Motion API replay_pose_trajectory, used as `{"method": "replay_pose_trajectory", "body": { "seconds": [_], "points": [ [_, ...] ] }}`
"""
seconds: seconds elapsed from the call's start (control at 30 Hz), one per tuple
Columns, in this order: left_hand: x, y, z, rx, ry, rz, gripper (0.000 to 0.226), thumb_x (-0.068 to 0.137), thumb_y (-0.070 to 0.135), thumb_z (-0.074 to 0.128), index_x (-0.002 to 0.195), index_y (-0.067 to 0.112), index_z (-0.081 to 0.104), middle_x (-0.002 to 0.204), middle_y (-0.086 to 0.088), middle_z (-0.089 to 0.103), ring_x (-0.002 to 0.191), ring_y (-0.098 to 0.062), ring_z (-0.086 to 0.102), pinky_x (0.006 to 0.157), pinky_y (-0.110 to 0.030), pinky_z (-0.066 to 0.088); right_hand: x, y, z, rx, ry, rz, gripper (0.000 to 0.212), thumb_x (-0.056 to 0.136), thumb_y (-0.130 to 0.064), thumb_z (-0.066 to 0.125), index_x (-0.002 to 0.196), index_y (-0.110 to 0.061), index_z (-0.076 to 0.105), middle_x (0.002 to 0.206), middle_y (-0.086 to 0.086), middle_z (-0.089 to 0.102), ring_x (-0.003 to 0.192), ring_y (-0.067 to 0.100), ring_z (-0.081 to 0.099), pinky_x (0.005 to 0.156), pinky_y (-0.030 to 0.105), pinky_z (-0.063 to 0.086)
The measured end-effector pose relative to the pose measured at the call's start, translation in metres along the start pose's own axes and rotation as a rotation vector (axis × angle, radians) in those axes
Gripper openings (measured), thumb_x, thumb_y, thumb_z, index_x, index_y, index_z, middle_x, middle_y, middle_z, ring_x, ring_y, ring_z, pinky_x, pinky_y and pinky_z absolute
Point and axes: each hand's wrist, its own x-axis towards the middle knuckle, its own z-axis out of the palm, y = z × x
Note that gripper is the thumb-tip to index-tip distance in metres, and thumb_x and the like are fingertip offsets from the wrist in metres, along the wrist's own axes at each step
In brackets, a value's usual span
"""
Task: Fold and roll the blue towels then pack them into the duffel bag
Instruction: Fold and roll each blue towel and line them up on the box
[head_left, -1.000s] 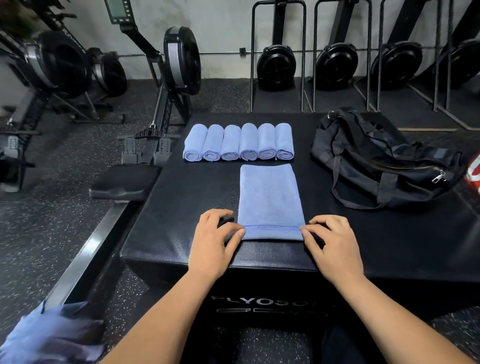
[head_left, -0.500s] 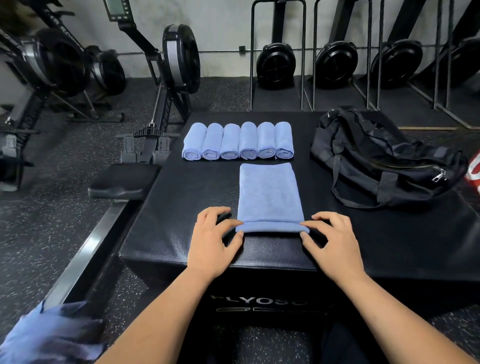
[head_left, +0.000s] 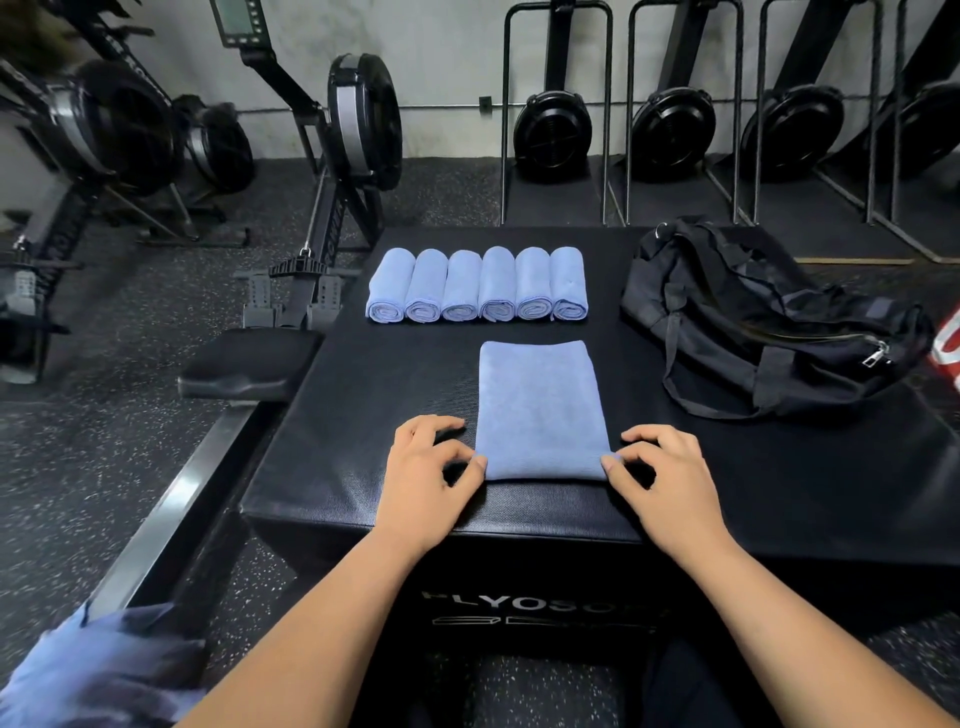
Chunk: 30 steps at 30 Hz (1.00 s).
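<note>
A folded blue towel (head_left: 540, 405) lies lengthwise on the black padded box (head_left: 374, 395), its near end turned over into a short roll. My left hand (head_left: 428, 483) pinches the roll's left end, and my right hand (head_left: 667, 480) pinches its right end. Several rolled blue towels (head_left: 478, 286) lie side by side in a row at the back of the box. The black duffel bag (head_left: 769, 332) sits on the box's right side, slumped, with its zipper pull toward the right.
A rowing machine's seat (head_left: 249, 364) and rail (head_left: 171, 499) run along the box's left side. More rowers stand against the back wall. Loose blue cloth (head_left: 98, 670) lies at the lower left. A red and white object (head_left: 948, 348) shows at the right edge.
The towel's near hem has been lifted and rolled away from me, so the flat part is shorter. Both hands moved forward slightly with the roll.
</note>
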Motion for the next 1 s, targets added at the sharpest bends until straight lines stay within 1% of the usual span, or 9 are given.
{"method": "replay_pose_trajectory", "body": {
  "seconds": [0.1, 0.17, 0.27, 0.47, 0.57, 0.63, 0.8, 0.87, 1.0],
  "points": [
    [0.0015, 0.0030, 0.0012, 0.021, 0.035, -0.041, 0.020, 0.088, 0.051, 0.071, 0.080, 0.033, 0.068, 0.127, 0.017, 0.057, 0.133, -0.008, 0.038, 0.112, -0.031, 0.035, -0.0025, -0.0072, -0.0015, 0.032, 0.047, 0.057, 0.022, 0.086, -0.051, 0.079, 0.071, -0.039, 0.066, 0.113, -0.023, 0.056, 0.113, 0.008, 0.048, 0.084, 0.033, 0.046],
    [0.0014, 0.0043, -0.0003, 0.014, 0.047, -0.034, 0.017, 0.088, 0.044, 0.077, 0.087, 0.033, 0.064, 0.127, 0.015, 0.056, 0.132, -0.010, 0.038, 0.110, -0.031, 0.036, -0.0034, -0.0105, -0.0034, 0.040, 0.067, 0.054, 0.020, 0.086, -0.048, 0.081, 0.077, -0.039, 0.064, 0.112, -0.022, 0.055, 0.110, 0.008, 0.050, 0.081, 0.032, 0.047],
    [-0.0008, 0.0055, -0.0032, -0.004, 0.025, 0.047, 0.011, 0.093, 0.033, 0.076, 0.100, 0.036, 0.068, 0.134, 0.014, 0.053, 0.134, -0.012, 0.038, 0.112, -0.034, 0.037, -0.0052, -0.0107, -0.0033, 0.015, 0.075, -0.015, 0.014, 0.088, -0.037, 0.081, 0.092, -0.037, 0.067, 0.113, -0.020, 0.053, 0.106, 0.011, 0.051, 0.082, 0.035, 0.050],
    [-0.0041, 0.0043, -0.0031, 0.021, 0.034, 0.090, 0.010, 0.097, 0.030, 0.072, 0.104, 0.038, 0.074, 0.134, 0.014, 0.052, 0.133, -0.013, 0.040, 0.110, -0.040, 0.041, -0.0078, -0.0084, 0.0007, -0.054, 0.105, -0.109, 0.007, 0.095, -0.029, 0.076, 0.102, -0.031, 0.077, 0.113, -0.018, 0.055, 0.105, 0.013, 0.051, 0.080, 0.039, 0.052],
    [-0.0048, 0.0039, -0.0011, 0.039, 0.062, 0.093, 0.010, 0.099, 0.033, 0.070, 0.106, 0.037, 0.075, 0.132, 0.013, 0.053, 0.132, -0.011, 0.040, 0.109, -0.040, 0.042, -0.0091, -0.0064, 0.0028, -0.095, 0.127, -0.137, 0.012, 0.099, -0.031, 0.069, 0.108, -0.030, 0.077, 0.113, -0.015, 0.056, 0.105, 0.015, 0.051, 0.080, 0.043, 0.052],
    [-0.0048, 0.0047, -0.0008, 0.057, 0.064, 0.098, 0.012, 0.097, 0.037, 0.072, 0.108, 0.037, 0.075, 0.132, 0.013, 0.053, 0.133, -0.012, 0.041, 0.108, -0.040, 0.043, -0.0089, -0.0058, 0.0039, -0.126, 0.116, -0.166, 0.017, 0.098, -0.035, 0.068, 0.112, -0.030, 0.076, 0.116, -0.013, 0.056, 0.107, 0.018, 0.052, 0.084, 0.044, 0.051],
    [-0.0037, 0.0042, -0.0008, 0.133, 0.010, 0.130, 0.032, 0.083, 0.041, 0.077, 0.115, 0.035, 0.071, 0.134, 0.013, 0.053, 0.134, -0.019, 0.042, 0.110, -0.040, 0.041, -0.0057, -0.0040, 0.0037, -0.165, 0.045, -0.129, 0.038, 0.081, -0.035, 0.082, 0.118, -0.036, 0.072, 0.120, -0.015, 0.052, 0.111, 0.016, 0.049, 0.091, 0.039, 0.046],
    [-0.0025, 0.0030, -0.0003, 0.135, -0.001, 0.109, 0.033, 0.085, 0.042, 0.075, 0.117, 0.037, 0.070, 0.135, 0.015, 0.052, 0.136, -0.018, 0.041, 0.110, -0.041, 0.041, -0.0044, -0.0030, 0.0036, -0.161, 0.030, -0.100, 0.038, 0.083, -0.036, 0.081, 0.120, -0.040, 0.071, 0.120, -0.017, 0.050, 0.112, 0.016, 0.049, 0.093, 0.039, 0.045],
    [-0.0004, -0.0019, 0.0011, 0.088, 0.001, 0.059, 0.028, 0.091, 0.046, 0.072, 0.118, 0.038, 0.072, 0.135, 0.017, 0.053, 0.137, -0.013, 0.037, 0.113, -0.041, 0.040, -0.0008, -0.0015, 0.0032, -0.137, 0.006, -0.053, 0.031, 0.091, -0.047, 0.073, 0.122, -0.042, 0.070, 0.121, -0.018, 0.050, 0.115, 0.016, 0.048, 0.095, 0.038, 0.041]
  ]
}}
